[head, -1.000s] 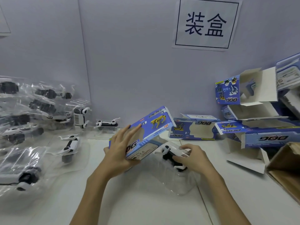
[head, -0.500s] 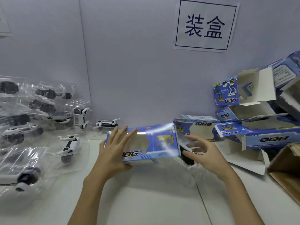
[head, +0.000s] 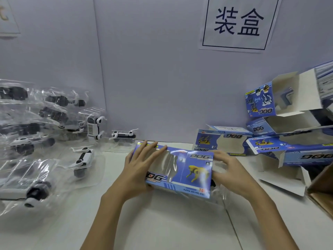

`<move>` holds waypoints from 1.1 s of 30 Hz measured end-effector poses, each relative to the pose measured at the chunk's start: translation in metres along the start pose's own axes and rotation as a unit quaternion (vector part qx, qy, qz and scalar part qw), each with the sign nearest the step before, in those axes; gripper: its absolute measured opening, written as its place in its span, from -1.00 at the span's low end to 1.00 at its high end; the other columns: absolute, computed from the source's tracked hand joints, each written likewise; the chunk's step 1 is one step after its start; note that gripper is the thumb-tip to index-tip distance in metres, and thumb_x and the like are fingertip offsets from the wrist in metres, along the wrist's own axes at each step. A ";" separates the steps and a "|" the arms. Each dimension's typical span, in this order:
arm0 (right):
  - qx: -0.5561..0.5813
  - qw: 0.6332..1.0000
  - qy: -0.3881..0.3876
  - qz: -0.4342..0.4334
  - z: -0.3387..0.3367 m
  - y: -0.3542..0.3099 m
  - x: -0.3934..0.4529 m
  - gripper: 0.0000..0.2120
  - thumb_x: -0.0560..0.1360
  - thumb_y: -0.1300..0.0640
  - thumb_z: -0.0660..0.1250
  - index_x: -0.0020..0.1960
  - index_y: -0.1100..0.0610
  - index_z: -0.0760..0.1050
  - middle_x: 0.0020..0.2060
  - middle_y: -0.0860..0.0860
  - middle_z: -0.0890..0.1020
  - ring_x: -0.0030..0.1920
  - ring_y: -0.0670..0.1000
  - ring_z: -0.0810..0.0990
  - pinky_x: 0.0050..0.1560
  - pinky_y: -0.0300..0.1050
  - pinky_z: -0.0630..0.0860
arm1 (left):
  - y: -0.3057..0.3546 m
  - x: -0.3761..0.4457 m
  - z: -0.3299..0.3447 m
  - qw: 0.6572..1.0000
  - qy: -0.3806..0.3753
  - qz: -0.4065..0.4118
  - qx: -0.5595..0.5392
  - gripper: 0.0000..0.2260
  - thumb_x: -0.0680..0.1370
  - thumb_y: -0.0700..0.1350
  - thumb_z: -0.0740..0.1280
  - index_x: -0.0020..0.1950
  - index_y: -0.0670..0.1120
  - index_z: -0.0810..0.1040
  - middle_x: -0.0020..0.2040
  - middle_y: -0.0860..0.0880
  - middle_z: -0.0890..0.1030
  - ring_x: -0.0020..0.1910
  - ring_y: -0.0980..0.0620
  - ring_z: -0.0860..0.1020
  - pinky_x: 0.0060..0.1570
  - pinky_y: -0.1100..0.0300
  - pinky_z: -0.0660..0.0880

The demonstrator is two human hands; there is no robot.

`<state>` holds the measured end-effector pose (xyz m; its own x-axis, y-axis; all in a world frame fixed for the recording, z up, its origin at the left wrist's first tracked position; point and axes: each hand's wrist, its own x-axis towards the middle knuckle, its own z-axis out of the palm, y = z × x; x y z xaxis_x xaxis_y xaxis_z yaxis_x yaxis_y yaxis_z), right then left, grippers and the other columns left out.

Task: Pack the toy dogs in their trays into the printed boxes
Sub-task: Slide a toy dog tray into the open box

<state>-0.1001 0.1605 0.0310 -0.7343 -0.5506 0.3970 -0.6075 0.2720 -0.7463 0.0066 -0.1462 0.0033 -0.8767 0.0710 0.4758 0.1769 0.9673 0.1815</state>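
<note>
The printed box (head: pixel 180 170) is held just above the tabletop (head: pixel 162 222), in front of the wall. Its left end is pressed by the left hand (head: pixel 138 170) with spread, straight fingers. At its right end, the right hand (head: pixel 232 174) is set against the clear tray (head: pixel 219 193); whether that grip is pinching cannot be told.

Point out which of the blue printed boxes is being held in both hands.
The blue printed box with the yellow dog picture at centre: left hand and right hand hold its ends. The other boxes lie untouched by the wall.

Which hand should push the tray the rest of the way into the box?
Right hand: it's at the blue box's open end on the clear tray. Left hand steadies the far end.
</note>
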 end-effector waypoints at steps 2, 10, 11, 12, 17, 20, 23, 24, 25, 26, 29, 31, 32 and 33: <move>0.103 0.990 0.101 0.003 0.007 0.002 0.004 -0.62 0.58 0.36 0.41 0.26 -0.04 0.65 0.22 -0.16 0.69 0.31 -0.16 0.61 0.26 -0.24 0.56 | 0.001 0.000 0.001 1.000 0.009 -0.006 0.011 0.03 0.34 0.17 0.52 0.63 0.38 -0.07 0.66 0.24 -0.06 0.62 0.23 -0.29 0.51 0.12 -0.09; 0.139 0.915 0.276 0.259 0.043 0.009 0.011 -0.70 0.70 -0.08 0.25 -0.03 0.04 0.67 -0.01 0.08 0.76 0.08 0.20 0.72 0.25 0.26 0.60 | 0.012 0.001 0.011 0.998 0.026 -0.027 0.042 0.03 0.31 0.02 0.54 0.63 0.38 0.02 0.66 0.23 0.01 0.67 0.12 -0.17 0.47 0.13 -0.05; 0.168 0.912 0.247 0.282 0.043 0.007 0.011 -0.59 0.71 -0.18 0.18 0.00 0.05 0.68 -0.04 0.09 0.77 0.04 0.21 0.73 0.18 0.21 0.64 | 0.011 0.001 0.011 0.998 0.026 -0.029 0.040 0.03 0.32 0.00 0.53 0.63 0.38 0.01 0.66 0.23 0.00 0.67 0.12 -0.18 0.48 0.12 -0.06; 0.235 0.901 0.218 0.293 0.043 0.003 0.011 -0.51 0.71 -0.25 0.12 0.02 0.03 0.70 -0.06 0.09 0.78 -0.03 0.20 0.76 0.03 0.14 0.70 | 0.010 0.000 0.011 0.999 0.027 -0.028 0.037 0.03 0.32 -0.02 0.53 0.63 0.38 0.01 0.66 0.23 0.00 0.67 0.13 -0.19 0.49 0.11 -0.06; 0.492 0.831 0.161 0.206 0.043 -0.017 0.007 -0.51 0.61 -0.34 0.20 0.29 -0.05 0.66 0.00 0.13 0.77 -0.26 0.11 0.76 -0.38 -0.10 0.64 | 0.020 0.005 0.016 0.999 0.052 -0.006 0.002 0.02 0.34 0.04 0.55 0.64 0.36 0.02 0.66 0.23 -0.01 0.66 0.14 -0.19 0.48 0.09 -0.04; 0.518 0.827 0.139 0.170 0.044 -0.022 0.005 -0.39 0.59 -0.37 0.18 0.09 0.08 0.77 -0.16 0.20 0.75 -0.31 0.18 0.73 -0.30 -0.01 0.67 | 0.026 0.007 0.019 0.996 0.084 -0.009 -0.028 0.01 0.33 0.16 0.57 0.64 0.33 0.05 0.64 0.22 0.05 0.66 0.12 -0.08 0.43 0.02 0.09; 0.497 0.835 0.199 0.127 0.043 -0.023 0.006 -0.42 0.66 -0.32 0.11 0.14 0.10 0.69 -0.02 0.17 0.76 -0.11 0.16 0.75 -0.11 -0.03 0.67 | 0.031 0.008 0.019 0.992 0.107 -0.035 -0.055 -0.01 0.30 0.22 0.51 0.63 0.36 0.06 0.62 0.24 0.08 0.65 0.10 -0.02 0.40 0.00 0.16; 0.485 0.835 0.236 0.108 0.043 -0.023 0.007 -0.47 0.69 -0.27 0.09 0.21 0.10 0.63 0.07 0.15 0.75 0.00 0.15 0.74 -0.03 -0.01 0.65 | 0.032 0.009 0.019 0.991 0.111 -0.049 -0.057 -0.02 0.29 0.23 0.48 0.63 0.36 0.06 0.62 0.23 0.08 0.65 0.10 -0.03 0.41 -0.01 0.16; 0.459 0.842 0.266 0.097 0.044 -0.023 0.007 -0.50 0.72 -0.23 0.07 0.21 0.10 0.63 0.10 0.13 0.75 0.05 0.13 0.74 0.01 0.00 0.62 | 0.034 0.009 0.020 0.990 0.115 -0.063 -0.058 -0.02 0.29 0.23 0.47 0.63 0.36 0.06 0.63 0.21 0.08 0.65 0.09 -0.03 0.42 -0.03 0.16; 0.422 0.855 0.287 0.092 0.048 -0.024 0.006 -0.50 0.73 -0.19 0.07 0.14 0.09 0.68 0.06 0.11 0.76 0.05 0.10 0.73 0.03 -0.04 0.60 | 0.036 0.009 0.021 0.988 0.121 -0.077 -0.060 -0.02 0.28 0.23 0.47 0.63 0.34 0.07 0.63 0.19 0.08 0.65 0.07 -0.04 0.43 -0.04 0.14; 0.338 0.879 0.327 0.073 0.072 -0.031 0.002 -0.53 0.74 -0.12 0.12 0.05 0.11 0.73 0.00 -0.04 0.77 0.11 -0.01 0.71 0.12 -0.19 0.58 | 0.039 0.009 0.024 0.980 0.144 -0.113 -0.082 -0.01 0.26 0.20 0.48 0.64 0.28 0.13 0.64 0.16 0.10 0.65 0.05 -0.02 0.44 -0.06 0.10; 0.326 0.882 0.336 0.047 0.087 -0.037 -0.002 -0.59 0.71 -0.14 0.16 0.13 0.08 0.68 0.01 -0.14 0.76 0.13 -0.12 0.69 0.17 -0.24 0.54 | 0.040 0.009 0.025 0.974 0.158 -0.127 -0.103 0.00 0.24 0.12 0.52 0.63 0.28 0.16 0.61 0.17 0.13 0.65 0.04 0.02 0.45 -0.10 0.14; 0.322 0.891 0.321 0.021 0.093 -0.038 -0.004 -0.59 0.69 -0.15 0.15 0.14 0.08 0.67 0.03 -0.13 0.76 0.13 -0.13 0.69 0.15 -0.28 0.53 | 0.041 0.010 0.025 0.971 0.161 -0.136 -0.113 0.02 0.23 0.09 0.55 0.63 0.28 0.17 0.60 0.19 0.14 0.64 0.03 0.04 0.44 -0.12 0.15; 0.313 0.903 0.294 -0.005 0.097 -0.038 -0.006 -0.60 0.69 -0.13 0.15 0.17 0.08 0.66 0.09 -0.10 0.75 0.17 -0.11 0.68 0.15 -0.31 0.52 | 0.043 0.010 0.026 0.968 0.164 -0.146 -0.122 0.04 0.21 0.07 0.58 0.62 0.29 0.17 0.59 0.20 0.13 0.63 0.02 0.06 0.43 -0.12 0.17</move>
<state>-0.0431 0.0763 0.0053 -0.8754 0.0137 0.4832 -0.4599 -0.3312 -0.8239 -0.0062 -0.0974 -0.0059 -0.7233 -0.3173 0.6133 0.0777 0.8452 0.5288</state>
